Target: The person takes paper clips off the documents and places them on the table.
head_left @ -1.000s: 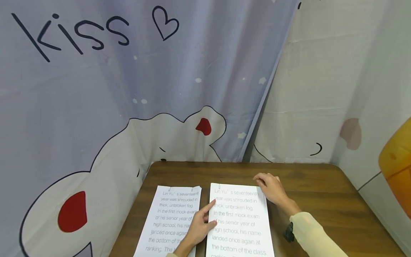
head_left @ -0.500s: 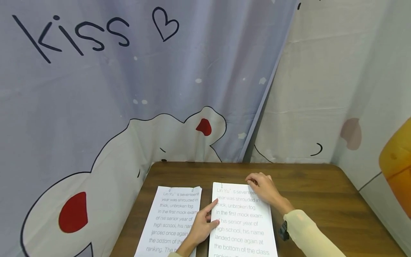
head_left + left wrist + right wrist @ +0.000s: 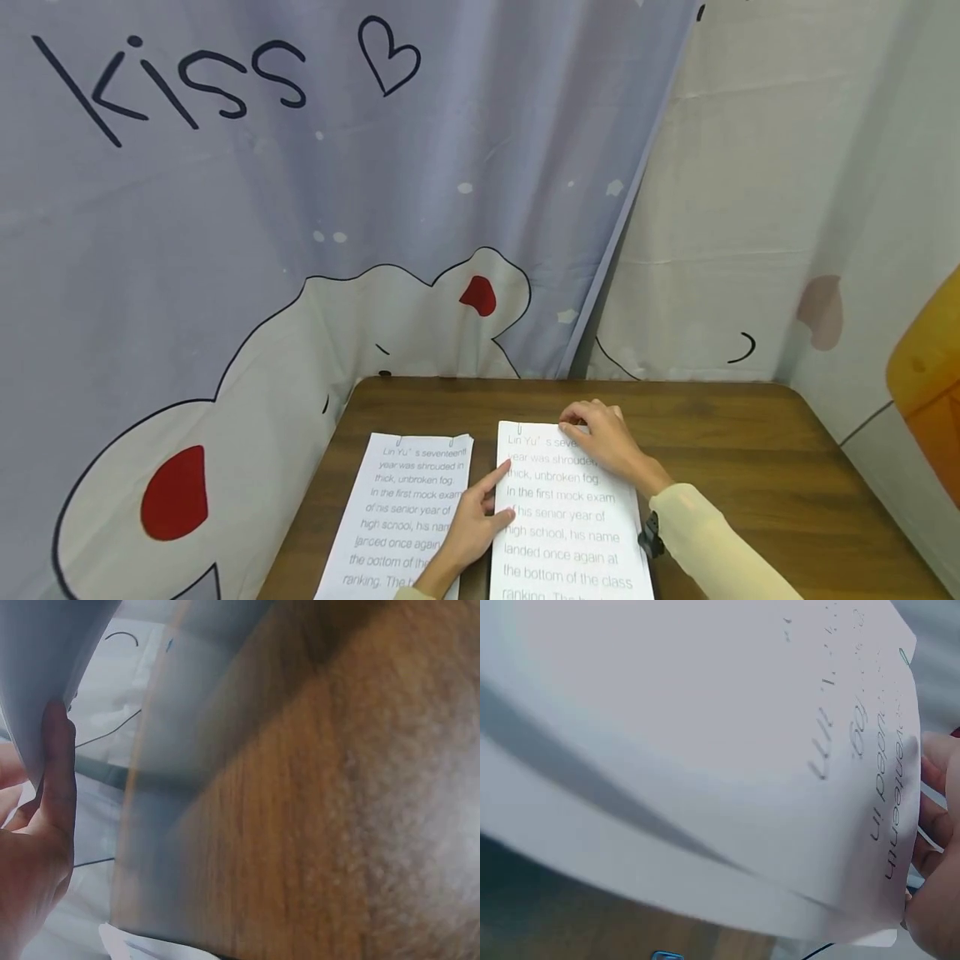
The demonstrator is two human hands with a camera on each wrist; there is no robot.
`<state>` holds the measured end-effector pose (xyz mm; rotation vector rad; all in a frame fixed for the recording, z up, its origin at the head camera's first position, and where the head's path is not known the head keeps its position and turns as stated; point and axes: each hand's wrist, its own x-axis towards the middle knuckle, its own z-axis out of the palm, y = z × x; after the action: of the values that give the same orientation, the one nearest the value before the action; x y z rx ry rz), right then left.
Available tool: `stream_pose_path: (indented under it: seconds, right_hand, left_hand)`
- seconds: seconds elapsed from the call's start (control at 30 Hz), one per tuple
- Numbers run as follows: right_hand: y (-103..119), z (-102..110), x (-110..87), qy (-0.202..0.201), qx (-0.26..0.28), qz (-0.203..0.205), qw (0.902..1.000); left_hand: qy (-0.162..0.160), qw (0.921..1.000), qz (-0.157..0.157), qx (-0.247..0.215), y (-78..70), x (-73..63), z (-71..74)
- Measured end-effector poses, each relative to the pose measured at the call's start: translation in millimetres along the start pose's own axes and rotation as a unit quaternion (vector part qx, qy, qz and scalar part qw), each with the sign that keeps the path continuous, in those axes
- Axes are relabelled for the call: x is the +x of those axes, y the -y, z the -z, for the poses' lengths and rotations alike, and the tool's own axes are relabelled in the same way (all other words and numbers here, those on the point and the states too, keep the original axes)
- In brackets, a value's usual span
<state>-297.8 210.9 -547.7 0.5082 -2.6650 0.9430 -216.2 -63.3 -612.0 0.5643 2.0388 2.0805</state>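
A stack of printed paper (image 3: 566, 517) is held up in both hands, clear of the wooden table in the left wrist view. My left hand (image 3: 472, 525) grips its left edge, thumb on the printed face and fingers behind. At the top edge, right of the middle, my right hand (image 3: 603, 437) pinches the sheets; the fingertips' far side is hidden. One paper clip (image 3: 519, 429) sits on the top edge near the left corner. In the right wrist view the sheets (image 3: 705, 750) bow outward, with my right hand (image 3: 939, 825) at their top edge.
Left of the held sheets, a second printed stack (image 3: 397, 508) lies on the wooden table (image 3: 750, 467), with paper clips (image 3: 399, 442) along its top. A small blue-rimmed object (image 3: 666, 955) shows below the sheets. A printed curtain (image 3: 450, 167) hangs behind.
My right hand has slid leftward along the top edge from the right corner. The held stack has shifted slightly right and up, with my left hand still on its edge.
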Motion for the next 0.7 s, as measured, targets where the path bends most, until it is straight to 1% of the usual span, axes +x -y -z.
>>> stream_pose_path:
  seconds: [0.17, 0.33, 0.5, 0.6, 0.7]
  right_hand:
    - [7.8, 1.0, 6.7, 0.009, -0.008, 0.011, 0.9999]
    - [15.8, -4.1, 11.0, 0.013, -0.004, 0.020, 0.9997]
    - [18.3, -11.8, 12.7, 0.021, -0.002, 0.008, 0.9997]
    - [19.9, -15.8, 13.7, 0.028, -0.006, 0.003, 0.9996]
    - [23.3, -18.2, 15.6, 0.030, -0.004, 0.007, 0.9995]
  left_hand:
    - [0.004, 1.0000, -0.005, -0.004, -1.3, 0.1, -1.3]
    - [0.007, 0.9999, -0.006, -0.010, -1.1, 0.9, -3.7]
    - [0.012, 0.9999, -0.010, -0.006, -2.7, 2.0, -5.1]
    - [0.013, 0.9999, -0.006, -0.005, -3.4, 2.5, -5.6]
    - [0.011, 0.9999, -0.002, -0.005, -4.0, 3.3, -6.4]
